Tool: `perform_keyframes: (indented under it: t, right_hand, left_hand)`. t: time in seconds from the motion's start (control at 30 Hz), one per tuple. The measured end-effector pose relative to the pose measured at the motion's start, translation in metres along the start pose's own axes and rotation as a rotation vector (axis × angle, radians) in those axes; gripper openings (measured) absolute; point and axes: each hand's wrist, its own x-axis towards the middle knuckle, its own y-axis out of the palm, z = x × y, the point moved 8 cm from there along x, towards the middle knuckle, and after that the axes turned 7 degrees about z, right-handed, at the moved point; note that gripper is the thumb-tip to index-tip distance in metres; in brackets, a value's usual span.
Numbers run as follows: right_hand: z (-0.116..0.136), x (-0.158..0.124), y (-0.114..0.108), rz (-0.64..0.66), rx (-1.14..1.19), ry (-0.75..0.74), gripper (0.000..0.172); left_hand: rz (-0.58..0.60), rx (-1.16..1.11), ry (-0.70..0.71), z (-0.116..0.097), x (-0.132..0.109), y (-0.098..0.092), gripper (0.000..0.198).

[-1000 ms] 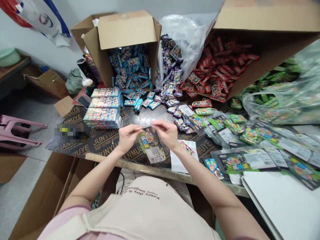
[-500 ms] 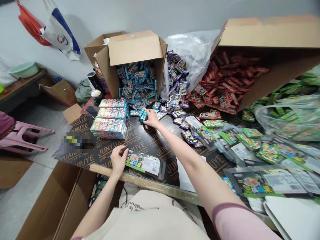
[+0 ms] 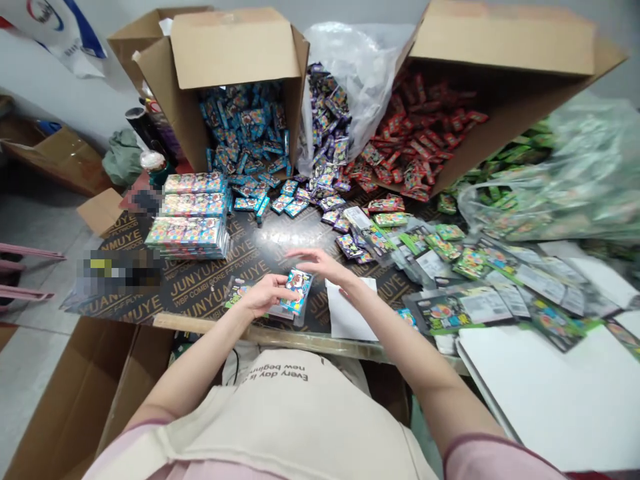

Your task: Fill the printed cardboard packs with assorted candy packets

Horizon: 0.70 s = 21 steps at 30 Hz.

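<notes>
The left hand (image 3: pixel 267 293) pinches a blue printed candy packet (image 3: pixel 297 291), thumb across its face and the other fingers curled behind; the right hand (image 3: pixel 323 265) is just beyond it, fingers stretched out and loosely parted, nothing visible in them, though whether one touches the packet's far edge I cannot tell. The packet is tilted above a printed plastic pouch (image 3: pixel 301 316) lying at the table's near edge, mostly covered by the left hand. The packet looks light and fairly stiff, probably slick on its glossy face and easily dented, so its narrow side edges would make the surest hold; the pouch seems thin, limp and slippery, best taken by a corner. Just right lies a white paper sheet (image 3: pixel 345 313); to the left, farther off, stands a stack of multicoloured boxes (image 3: pixel 187 230), and at the far side an open cardboard carton (image 3: pixel 233 50) spills more blue packets (image 3: pixel 245 127).
</notes>
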Motion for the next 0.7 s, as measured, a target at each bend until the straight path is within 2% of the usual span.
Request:
perform_keyframes:
  t: [0.03,0.07,0.1,0.2,0.27,0.37,0.43,0.5,0.6,0.67,0.7]
  right_hand:
    - [0.001,-0.011,-0.013,-0.175,-0.097,-0.001,0.052]
    - [0.004,-0.023,-0.020,-0.298,-0.174,-0.022,0.055]
    - [0.009,-0.034,-0.021,-0.354,-0.233,-0.059,0.062]
    - [0.027,-0.053,0.001,-0.298,-0.395,-0.184,0.088]
    - [0.037,-0.059,0.017,-0.286,-0.571,-0.209,0.099]
    - [0.044,-0.059,0.030,-0.352,-0.781,-0.177,0.088]
    - [0.045,-0.060,0.030,-0.408,-0.835,-0.161,0.078]
    - [0.042,-0.064,0.023,-0.461,-0.845,-0.161,0.075]
    - [0.030,-0.079,0.009,-0.522,-0.851,-0.135,0.075]
    - [0.017,-0.087,0.006,-0.499,-0.864,-0.099,0.074]
    - [0.010,-0.091,0.008,-0.472,-0.874,-0.077,0.072]
  left_hand:
    - [-0.061,0.018,0.031,-0.001,0.001,-0.001,0.041]
    - [-0.134,0.022,0.071,-0.003,0.002,-0.003,0.041]
    - [-0.201,0.016,0.103,-0.005,0.001,-0.005,0.041]
    - [-0.314,-0.033,0.151,-0.006,0.001,-0.008,0.044]
    - [-0.353,-0.068,0.180,-0.005,0.002,-0.007,0.046]
    - [-0.369,-0.067,0.227,-0.002,0.002,-0.005,0.048]
    - [-0.341,0.034,0.249,-0.001,0.001,-0.006,0.050]
    - [-0.316,0.310,0.312,-0.009,-0.007,-0.011,0.054]
    - [-0.218,1.020,0.409,-0.019,-0.020,-0.011,0.073]
    - [-0.104,1.443,0.361,-0.007,-0.024,-0.013,0.094]
    - [-0.056,1.584,0.317,0.001,-0.024,-0.017,0.103]
